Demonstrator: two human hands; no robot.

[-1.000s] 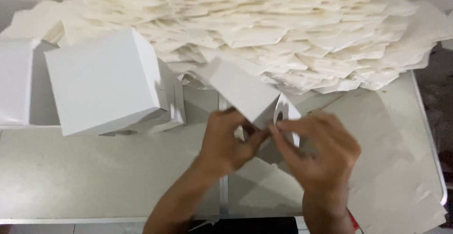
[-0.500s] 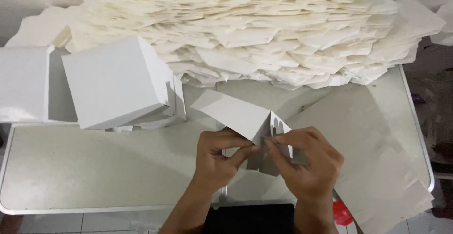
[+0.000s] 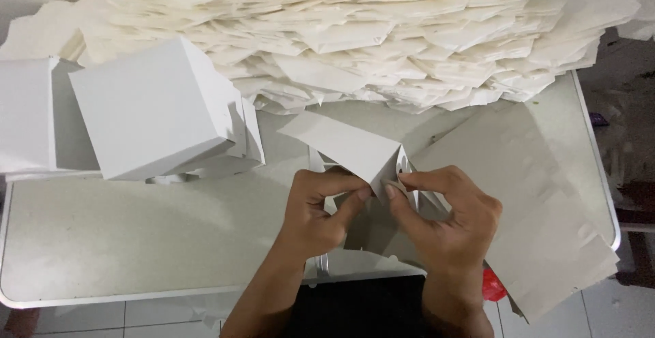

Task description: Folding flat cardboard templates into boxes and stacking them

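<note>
Both hands, left hand & right hand, pinch half-folded carton near table's front edge, bare tabletop to left.

Matt grey-white cardboard forms the half-folded carton; the assembled boxes at left are smooth white paperboard; the far heap of blanks looks cream, matt.
</note>
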